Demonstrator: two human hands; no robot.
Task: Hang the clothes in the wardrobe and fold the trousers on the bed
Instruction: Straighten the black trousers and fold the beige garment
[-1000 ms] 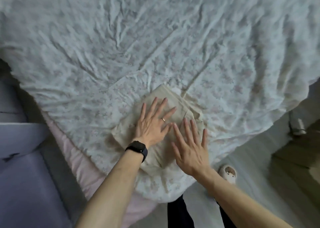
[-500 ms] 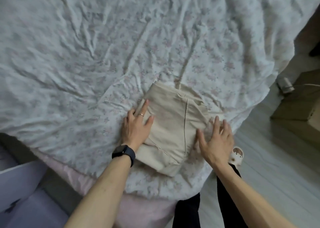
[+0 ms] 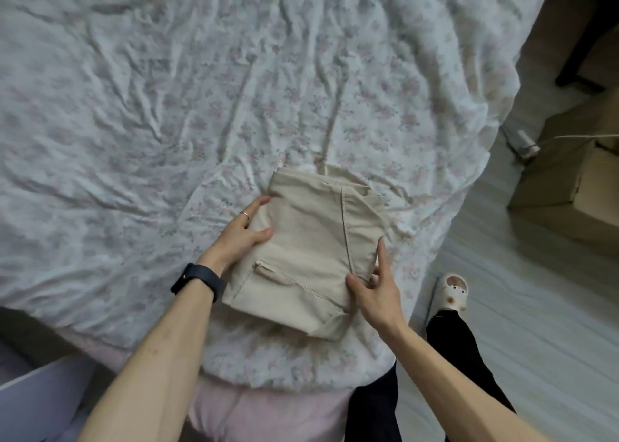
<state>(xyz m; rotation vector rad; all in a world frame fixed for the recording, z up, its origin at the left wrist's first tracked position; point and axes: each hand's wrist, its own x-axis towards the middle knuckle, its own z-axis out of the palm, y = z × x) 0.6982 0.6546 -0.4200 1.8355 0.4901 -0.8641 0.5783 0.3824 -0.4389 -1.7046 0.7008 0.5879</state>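
On the floral bedsheet point(image 3: 167, 106), near its front edge, the beige trousers point(image 3: 301, 240) lie in a compact fold that looks finished, your left grip point(image 3: 244, 237) and right grip point(image 3: 375, 290) each clasping a side; the hanging cannot be judged.

Two hands point(image 3: 239, 237) point(image 3: 376, 294), one trousers point(image 3: 311, 240), one box point(image 3: 562, 180).

Head view down, close over bed point(image 3: 201, 106); edges seemingly warped.
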